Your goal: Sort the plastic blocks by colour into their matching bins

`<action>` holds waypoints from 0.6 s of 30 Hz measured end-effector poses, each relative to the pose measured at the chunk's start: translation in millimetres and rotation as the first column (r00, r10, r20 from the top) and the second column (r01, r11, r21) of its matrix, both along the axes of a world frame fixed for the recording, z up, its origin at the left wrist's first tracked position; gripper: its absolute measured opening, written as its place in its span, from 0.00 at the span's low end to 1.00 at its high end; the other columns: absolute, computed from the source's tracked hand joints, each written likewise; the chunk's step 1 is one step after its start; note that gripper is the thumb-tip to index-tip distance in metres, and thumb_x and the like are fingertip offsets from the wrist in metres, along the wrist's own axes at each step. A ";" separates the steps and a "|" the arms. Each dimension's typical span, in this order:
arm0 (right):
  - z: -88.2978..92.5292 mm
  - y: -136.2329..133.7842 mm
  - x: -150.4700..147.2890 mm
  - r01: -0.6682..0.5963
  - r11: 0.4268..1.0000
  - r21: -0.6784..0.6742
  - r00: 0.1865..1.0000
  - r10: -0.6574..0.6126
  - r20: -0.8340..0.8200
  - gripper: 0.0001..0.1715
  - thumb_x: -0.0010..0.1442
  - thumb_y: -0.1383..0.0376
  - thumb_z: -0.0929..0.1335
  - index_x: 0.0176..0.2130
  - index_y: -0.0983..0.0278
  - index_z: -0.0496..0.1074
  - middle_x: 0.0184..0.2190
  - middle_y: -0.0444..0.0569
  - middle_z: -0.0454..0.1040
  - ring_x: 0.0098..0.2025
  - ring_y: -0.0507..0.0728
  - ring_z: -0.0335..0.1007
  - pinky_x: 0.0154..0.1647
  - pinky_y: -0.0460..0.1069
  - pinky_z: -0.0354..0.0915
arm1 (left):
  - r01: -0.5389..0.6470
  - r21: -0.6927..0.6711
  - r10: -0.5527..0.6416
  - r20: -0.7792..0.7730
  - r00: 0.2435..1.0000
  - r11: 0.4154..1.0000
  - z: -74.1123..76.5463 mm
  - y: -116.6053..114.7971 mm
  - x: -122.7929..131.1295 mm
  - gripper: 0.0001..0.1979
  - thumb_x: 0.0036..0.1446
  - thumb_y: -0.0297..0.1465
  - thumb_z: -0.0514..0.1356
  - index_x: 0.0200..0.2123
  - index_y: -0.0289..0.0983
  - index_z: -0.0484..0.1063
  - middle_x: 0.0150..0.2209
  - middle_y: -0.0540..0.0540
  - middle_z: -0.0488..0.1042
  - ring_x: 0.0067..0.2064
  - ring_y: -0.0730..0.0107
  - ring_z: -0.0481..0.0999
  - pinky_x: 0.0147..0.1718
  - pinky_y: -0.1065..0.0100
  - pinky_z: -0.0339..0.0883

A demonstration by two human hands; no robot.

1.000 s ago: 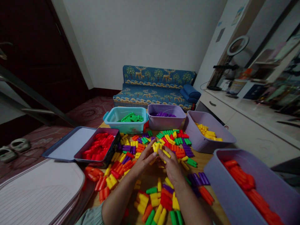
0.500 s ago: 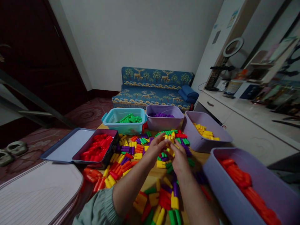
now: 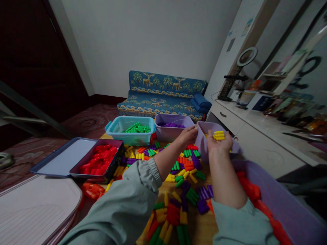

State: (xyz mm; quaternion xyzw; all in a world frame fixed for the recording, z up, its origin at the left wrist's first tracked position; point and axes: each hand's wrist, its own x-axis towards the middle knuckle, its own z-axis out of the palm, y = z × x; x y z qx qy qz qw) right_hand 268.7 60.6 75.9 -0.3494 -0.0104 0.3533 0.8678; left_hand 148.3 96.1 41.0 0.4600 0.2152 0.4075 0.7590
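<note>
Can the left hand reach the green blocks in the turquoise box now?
Probably yes: the left hand hovers beside the purple bin; the turquoise box next to it stands open, nothing above it.

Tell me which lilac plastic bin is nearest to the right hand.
The middle lilac plastic bin, right of the one with purple pegs: the right hand holds yellow plastic pegs just over it. The large near bin has orange pegs.

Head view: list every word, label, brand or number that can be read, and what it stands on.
No text can be read.
Sheets on the white cabinet: too small and blurred.
Dark box on the counter: blurred, illegible.
Yellow blocks in the right hand: no lettering shows.
</note>
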 end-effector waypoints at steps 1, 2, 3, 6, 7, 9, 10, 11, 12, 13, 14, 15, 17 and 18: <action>-4.7 -4.8 -4.0 -0.020 1.000 0.020 1.000 0.020 -0.018 0.09 0.61 0.61 0.59 0.36 0.61 0.64 0.39 0.47 0.70 0.46 0.51 0.70 0.41 0.50 0.73 | -0.045 -0.009 0.045 -0.066 0.997 0.999 -6.4 -2.6 -13.5 0.28 0.49 0.43 0.63 0.52 0.39 0.67 0.48 0.39 0.72 0.45 0.61 0.73 0.44 0.60 0.63; -10.0 -10.2 -8.9 -0.056 0.998 0.042 0.998 0.057 -0.028 0.10 0.61 0.60 0.59 0.35 0.62 0.65 0.38 0.47 0.71 0.45 0.51 0.71 0.42 0.49 0.73 | -0.100 0.002 0.100 -0.114 0.988 0.995 -12.7 -5.4 -28.0 0.27 0.50 0.42 0.63 0.52 0.39 0.67 0.50 0.39 0.71 0.48 0.60 0.72 0.46 0.59 0.62; -15.8 -15.9 -14.7 -0.107 0.992 0.065 0.994 0.109 -0.021 0.11 0.61 0.59 0.59 0.35 0.62 0.66 0.38 0.49 0.71 0.45 0.51 0.72 0.42 0.49 0.72 | -0.161 0.004 0.159 -0.176 0.971 0.987 -18.9 -8.1 -43.1 0.27 0.49 0.42 0.63 0.52 0.39 0.68 0.51 0.39 0.71 0.50 0.58 0.71 0.47 0.58 0.61; -37.1 -32.9 -35.7 -0.296 0.953 0.058 0.951 0.289 0.109 0.11 0.56 0.59 0.66 0.34 0.65 0.69 0.37 0.52 0.74 0.42 0.52 0.74 0.42 0.47 0.71 | -0.282 0.117 0.304 -0.295 0.906 0.952 -36.8 -15.5 -87.5 0.26 0.46 0.41 0.66 0.49 0.37 0.72 0.48 0.38 0.74 0.51 0.53 0.71 0.48 0.54 0.61; -45.8 -37.9 -43.4 -0.356 0.935 0.004 0.919 0.349 0.186 0.11 0.52 0.61 0.69 0.34 0.66 0.70 0.36 0.51 0.75 0.39 0.52 0.74 0.40 0.47 0.71 | -0.309 0.163 0.346 -0.309 0.886 0.937 -42.7 -18.1 -101.1 0.25 0.44 0.40 0.67 0.46 0.36 0.74 0.46 0.38 0.75 0.50 0.53 0.72 0.48 0.54 0.62; -65.4 -46.1 -58.2 -0.433 0.885 -0.170 0.813 0.465 0.350 0.16 0.45 0.61 0.73 0.35 0.65 0.73 0.32 0.49 0.76 0.33 0.53 0.73 0.34 0.47 0.70 | -0.363 0.245 0.428 -0.315 0.847 0.899 -54.3 -24.5 -125.7 0.21 0.41 0.37 0.68 0.41 0.36 0.77 0.42 0.39 0.78 0.47 0.53 0.74 0.48 0.55 0.64; -75.9 -49.0 -64.8 -0.436 0.861 -0.263 0.747 0.509 0.428 0.17 0.43 0.61 0.74 0.35 0.65 0.73 0.31 0.49 0.77 0.31 0.54 0.73 0.32 0.48 0.69 | -0.386 0.288 0.469 -0.325 0.821 0.876 -59.7 -28.7 -136.4 0.18 0.41 0.36 0.68 0.38 0.36 0.77 0.40 0.40 0.78 0.45 0.53 0.74 0.48 0.55 0.64; -86.3 -51.2 -70.4 -0.414 0.848 -0.332 0.678 0.530 0.510 0.17 0.43 0.60 0.74 0.34 0.65 0.74 0.30 0.49 0.77 0.32 0.55 0.73 0.33 0.49 0.69 | -0.400 0.341 0.509 -0.343 0.789 0.851 -64.6 -33.4 -146.0 0.16 0.41 0.35 0.68 0.37 0.37 0.78 0.39 0.40 0.78 0.44 0.53 0.75 0.48 0.55 0.64; -96.2 -52.8 -74.8 -0.376 0.844 -0.383 0.604 0.537 0.589 0.16 0.43 0.60 0.74 0.33 0.65 0.75 0.30 0.49 0.77 0.32 0.56 0.73 0.35 0.50 0.68 | -0.406 0.396 0.547 -0.367 0.753 0.824 -68.8 -38.7 -154.5 0.15 0.41 0.34 0.68 0.36 0.38 0.79 0.39 0.41 0.78 0.44 0.53 0.75 0.49 0.55 0.64; -105.0 -53.8 -77.8 -0.330 0.845 -0.421 0.523 0.535 0.664 0.14 0.43 0.60 0.73 0.32 0.64 0.75 0.30 0.49 0.77 0.34 0.57 0.73 0.37 0.52 0.68 | -0.400 0.454 0.581 -0.390 0.714 0.796 -72.5 -44.2 -162.1 0.14 0.42 0.33 0.67 0.36 0.39 0.79 0.39 0.41 0.78 0.44 0.53 0.74 0.50 0.55 0.63; -112.5 -54.5 -79.5 -0.281 0.848 -0.450 0.429 0.531 0.731 0.13 0.44 0.61 0.72 0.32 0.64 0.76 0.31 0.50 0.77 0.35 0.58 0.73 0.40 0.53 0.67 | -0.387 0.512 0.614 -0.408 0.676 0.766 -75.5 -49.8 -168.8 0.13 0.43 0.32 0.66 0.36 0.40 0.79 0.39 0.41 0.78 0.45 0.52 0.74 0.50 0.54 0.62; -118.3 -55.1 -79.9 -0.232 0.847 -0.478 0.324 0.531 0.783 0.11 0.45 0.63 0.71 0.33 0.63 0.76 0.32 0.50 0.78 0.37 0.59 0.73 0.42 0.54 0.67 | -0.369 0.563 0.641 -0.422 0.641 0.740 -77.9 -55.1 -174.8 0.12 0.43 0.31 0.65 0.36 0.41 0.79 0.39 0.41 0.78 0.45 0.52 0.73 0.51 0.54 0.62; -124.6 -56.6 -77.1 -0.143 0.834 -0.533 0.100 0.548 0.831 0.11 0.46 0.67 0.69 0.34 0.62 0.76 0.35 0.50 0.77 0.39 0.60 0.72 0.45 0.55 0.65 | -0.331 0.638 0.685 -0.450 0.573 0.695 -81.7 -64.0 -185.1 0.12 0.43 0.28 0.64 0.35 0.42 0.79 0.38 0.42 0.77 0.44 0.53 0.73 0.52 0.55 0.60; -125.3 -57.9 -74.6 -0.094 0.827 -0.555 -0.003 0.557 0.831 0.12 0.46 0.68 0.68 0.35 0.62 0.76 0.36 0.50 0.77 0.40 0.60 0.72 0.45 0.55 0.65 | -0.311 0.659 0.699 -0.472 0.538 0.684 -83.2 -67.4 -189.7 0.12 0.43 0.27 0.63 0.35 0.42 0.79 0.39 0.42 0.77 0.44 0.54 0.72 0.52 0.56 0.60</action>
